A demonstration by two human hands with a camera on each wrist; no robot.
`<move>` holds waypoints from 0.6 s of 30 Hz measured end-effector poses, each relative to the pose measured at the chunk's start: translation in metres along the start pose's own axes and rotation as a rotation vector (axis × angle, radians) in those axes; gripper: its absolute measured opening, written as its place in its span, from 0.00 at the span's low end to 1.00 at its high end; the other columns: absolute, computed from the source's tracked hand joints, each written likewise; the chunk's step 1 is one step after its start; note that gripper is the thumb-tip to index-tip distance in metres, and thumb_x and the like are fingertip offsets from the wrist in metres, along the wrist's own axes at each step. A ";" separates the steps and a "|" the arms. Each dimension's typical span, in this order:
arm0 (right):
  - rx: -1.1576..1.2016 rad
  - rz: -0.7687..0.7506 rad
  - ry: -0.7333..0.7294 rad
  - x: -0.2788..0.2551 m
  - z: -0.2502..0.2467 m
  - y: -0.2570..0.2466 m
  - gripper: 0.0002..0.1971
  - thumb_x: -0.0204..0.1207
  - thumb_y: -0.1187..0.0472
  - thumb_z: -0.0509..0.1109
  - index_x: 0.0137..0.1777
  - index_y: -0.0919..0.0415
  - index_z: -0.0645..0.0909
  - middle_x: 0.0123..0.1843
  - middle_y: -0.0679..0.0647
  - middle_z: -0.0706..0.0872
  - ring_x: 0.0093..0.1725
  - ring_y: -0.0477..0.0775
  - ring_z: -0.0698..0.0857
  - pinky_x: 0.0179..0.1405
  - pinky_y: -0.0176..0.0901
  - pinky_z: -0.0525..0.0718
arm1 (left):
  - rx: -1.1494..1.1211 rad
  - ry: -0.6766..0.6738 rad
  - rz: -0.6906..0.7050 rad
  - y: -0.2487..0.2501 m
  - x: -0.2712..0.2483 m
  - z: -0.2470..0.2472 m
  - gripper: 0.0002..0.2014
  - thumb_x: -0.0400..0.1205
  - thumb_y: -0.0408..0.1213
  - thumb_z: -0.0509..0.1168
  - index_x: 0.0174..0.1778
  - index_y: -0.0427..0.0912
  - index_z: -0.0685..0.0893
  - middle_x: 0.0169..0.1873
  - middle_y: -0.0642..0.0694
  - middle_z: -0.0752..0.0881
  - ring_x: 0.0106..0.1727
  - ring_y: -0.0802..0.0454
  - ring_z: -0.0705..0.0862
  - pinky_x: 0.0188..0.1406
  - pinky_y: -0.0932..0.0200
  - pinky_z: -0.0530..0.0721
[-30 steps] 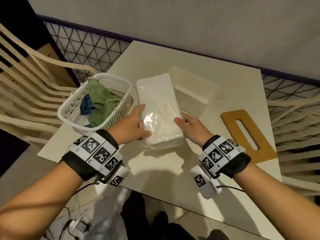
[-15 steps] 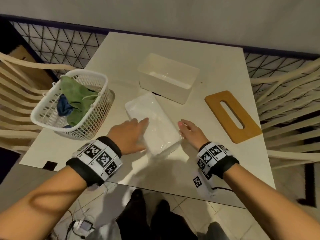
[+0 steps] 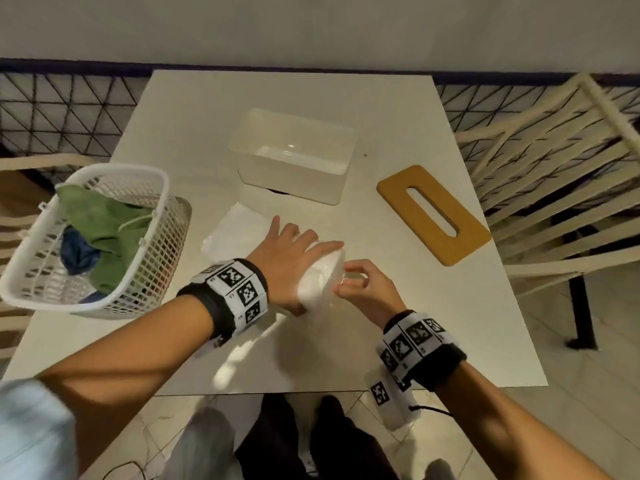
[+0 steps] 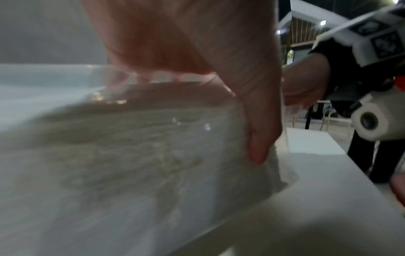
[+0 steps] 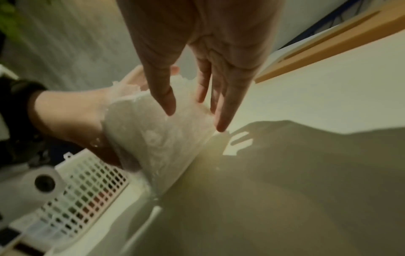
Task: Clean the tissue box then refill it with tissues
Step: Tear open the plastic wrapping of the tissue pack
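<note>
A tissue pack [image 3: 242,233] in clear plastic wrap lies slanted on the white table [image 3: 398,327], in front of the open white tissue box [image 3: 287,181]. My left hand [image 3: 294,258] reaches over the pack's near end and grips it, thumb down along the end face [image 4: 258,138]. My right hand [image 3: 356,282] pinches the wrapper at that same end, thumb and fingers [image 5: 168,104] against the pack [image 5: 157,135]. The near end looks slightly raised. The wooden slotted lid [image 3: 433,213] lies flat to the right of the box.
A white mesh basket [image 3: 114,169] holding a green cloth [image 3: 104,230] and a blue one stands at the left table edge. Slatted chairs [image 3: 554,168] flank the table. A wall and a black railing run behind it.
The pack, held up a second ago, has come down onto the table. My left hand has slid over its near end and my right hand has closed onto the wrapper.
</note>
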State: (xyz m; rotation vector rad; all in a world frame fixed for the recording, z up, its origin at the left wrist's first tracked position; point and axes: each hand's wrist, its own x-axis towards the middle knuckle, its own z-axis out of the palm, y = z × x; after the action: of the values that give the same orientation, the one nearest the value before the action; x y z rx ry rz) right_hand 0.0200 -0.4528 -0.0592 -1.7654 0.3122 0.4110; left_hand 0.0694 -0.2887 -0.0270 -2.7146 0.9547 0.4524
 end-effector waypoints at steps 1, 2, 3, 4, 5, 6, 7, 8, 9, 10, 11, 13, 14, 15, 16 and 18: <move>0.061 -0.039 0.007 -0.001 -0.001 -0.004 0.25 0.56 0.57 0.77 0.55 0.52 0.76 0.52 0.52 0.82 0.51 0.52 0.81 0.48 0.40 0.82 | -0.053 0.022 -0.029 -0.004 -0.002 -0.003 0.60 0.54 0.69 0.68 0.80 0.57 0.45 0.70 0.45 0.69 0.67 0.39 0.70 0.73 0.33 0.59; 0.074 -0.087 0.001 -0.002 -0.002 -0.010 0.25 0.59 0.60 0.77 0.57 0.51 0.76 0.53 0.49 0.82 0.52 0.52 0.82 0.51 0.41 0.83 | -0.108 0.039 -0.056 -0.007 -0.004 -0.005 0.61 0.52 0.72 0.66 0.79 0.57 0.46 0.68 0.44 0.70 0.65 0.39 0.70 0.72 0.35 0.61; 0.051 -0.134 -0.008 -0.003 -0.003 -0.016 0.23 0.65 0.64 0.76 0.60 0.52 0.76 0.55 0.49 0.81 0.54 0.51 0.81 0.52 0.38 0.83 | -0.157 0.059 -0.079 -0.010 -0.006 -0.006 0.61 0.50 0.73 0.64 0.79 0.57 0.47 0.67 0.43 0.70 0.64 0.39 0.70 0.71 0.38 0.63; 0.005 -0.171 -0.006 -0.002 -0.003 -0.022 0.21 0.70 0.66 0.73 0.62 0.54 0.77 0.58 0.51 0.81 0.55 0.51 0.82 0.53 0.35 0.83 | -0.202 0.079 -0.101 -0.013 -0.007 -0.007 0.61 0.50 0.73 0.64 0.79 0.59 0.48 0.66 0.43 0.70 0.63 0.40 0.69 0.70 0.41 0.65; -0.039 -0.199 0.009 -0.001 -0.003 -0.028 0.19 0.73 0.65 0.71 0.63 0.55 0.78 0.61 0.54 0.80 0.56 0.52 0.82 0.56 0.37 0.83 | -0.243 0.095 -0.124 -0.015 -0.008 -0.007 0.59 0.51 0.71 0.66 0.78 0.61 0.48 0.65 0.42 0.69 0.63 0.40 0.68 0.69 0.42 0.67; -0.060 -0.202 0.022 0.001 -0.003 -0.033 0.18 0.74 0.63 0.70 0.63 0.55 0.79 0.63 0.55 0.79 0.57 0.53 0.82 0.59 0.44 0.84 | -0.281 0.103 -0.149 -0.017 -0.009 -0.008 0.58 0.53 0.69 0.68 0.78 0.63 0.47 0.65 0.42 0.67 0.63 0.40 0.67 0.68 0.43 0.68; -0.064 -0.189 0.033 0.004 -0.002 -0.038 0.17 0.73 0.59 0.71 0.63 0.54 0.80 0.62 0.56 0.79 0.58 0.55 0.83 0.62 0.51 0.83 | -0.314 0.106 -0.176 -0.018 -0.008 -0.008 0.57 0.53 0.68 0.68 0.77 0.65 0.47 0.64 0.42 0.67 0.64 0.40 0.66 0.68 0.44 0.69; -0.073 -0.165 0.043 0.007 -0.001 -0.043 0.18 0.73 0.55 0.72 0.62 0.53 0.80 0.60 0.56 0.79 0.57 0.57 0.83 0.62 0.54 0.83 | -0.343 0.114 -0.204 -0.018 -0.008 -0.009 0.56 0.53 0.67 0.68 0.77 0.66 0.47 0.64 0.41 0.66 0.64 0.40 0.66 0.68 0.43 0.69; -0.091 -0.144 0.064 0.009 0.000 -0.047 0.18 0.72 0.53 0.72 0.62 0.54 0.80 0.57 0.55 0.80 0.56 0.59 0.84 0.61 0.56 0.83 | -0.370 0.125 -0.234 -0.018 -0.008 -0.010 0.56 0.53 0.66 0.68 0.76 0.67 0.48 0.63 0.41 0.66 0.63 0.40 0.66 0.67 0.43 0.69; -0.103 -0.130 0.087 0.011 0.002 -0.050 0.17 0.72 0.53 0.72 0.59 0.56 0.79 0.53 0.55 0.81 0.54 0.61 0.85 0.59 0.57 0.84 | -0.399 0.139 -0.263 -0.017 -0.008 -0.010 0.54 0.53 0.66 0.68 0.75 0.68 0.49 0.62 0.41 0.66 0.63 0.40 0.66 0.66 0.43 0.69; -0.097 -0.135 0.118 0.014 0.003 -0.052 0.13 0.73 0.54 0.71 0.55 0.59 0.79 0.47 0.53 0.81 0.52 0.64 0.86 0.56 0.59 0.85 | -0.430 0.150 -0.290 -0.017 -0.008 -0.012 0.53 0.53 0.65 0.68 0.74 0.68 0.50 0.62 0.41 0.66 0.62 0.40 0.66 0.66 0.43 0.70; -0.122 -0.166 0.159 0.015 0.006 -0.056 0.06 0.76 0.59 0.68 0.46 0.61 0.76 0.36 0.49 0.79 0.46 0.65 0.86 0.51 0.60 0.86 | -0.472 0.155 -0.324 -0.017 -0.009 -0.012 0.51 0.53 0.65 0.68 0.73 0.67 0.54 0.62 0.41 0.66 0.62 0.40 0.65 0.65 0.43 0.70; -0.155 -0.183 0.156 0.015 0.007 -0.058 0.05 0.77 0.60 0.67 0.43 0.61 0.76 0.33 0.48 0.77 0.44 0.65 0.85 0.50 0.61 0.86 | -0.474 0.154 -0.330 -0.016 -0.009 -0.012 0.50 0.53 0.65 0.68 0.73 0.66 0.55 0.62 0.41 0.66 0.62 0.40 0.65 0.66 0.42 0.70; -0.196 -0.204 0.144 0.015 0.008 -0.059 0.06 0.77 0.60 0.66 0.41 0.61 0.75 0.32 0.48 0.77 0.44 0.65 0.85 0.50 0.61 0.86 | -0.464 0.151 -0.330 -0.014 -0.010 -0.012 0.50 0.53 0.66 0.67 0.72 0.66 0.56 0.62 0.41 0.66 0.62 0.40 0.65 0.66 0.41 0.69; -0.245 -0.226 0.129 0.014 0.010 -0.060 0.06 0.77 0.60 0.65 0.40 0.60 0.75 0.32 0.49 0.77 0.44 0.65 0.85 0.50 0.61 0.85 | -0.452 0.146 -0.330 -0.013 -0.011 -0.010 0.50 0.52 0.66 0.67 0.72 0.65 0.56 0.62 0.42 0.65 0.62 0.40 0.65 0.66 0.40 0.69; -0.346 -0.279 0.107 0.014 0.009 -0.059 0.07 0.78 0.60 0.63 0.39 0.58 0.73 0.35 0.56 0.81 0.45 0.67 0.85 0.49 0.59 0.84 | -0.443 0.141 -0.335 -0.011 -0.014 -0.008 0.49 0.52 0.67 0.66 0.72 0.64 0.58 0.62 0.42 0.65 0.62 0.41 0.64 0.67 0.40 0.68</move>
State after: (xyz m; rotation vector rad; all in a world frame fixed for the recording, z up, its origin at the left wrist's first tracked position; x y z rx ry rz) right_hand 0.0560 -0.4302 -0.0155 -2.1391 0.0668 0.1760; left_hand 0.0682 -0.2752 -0.0134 -3.2600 0.4453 0.4535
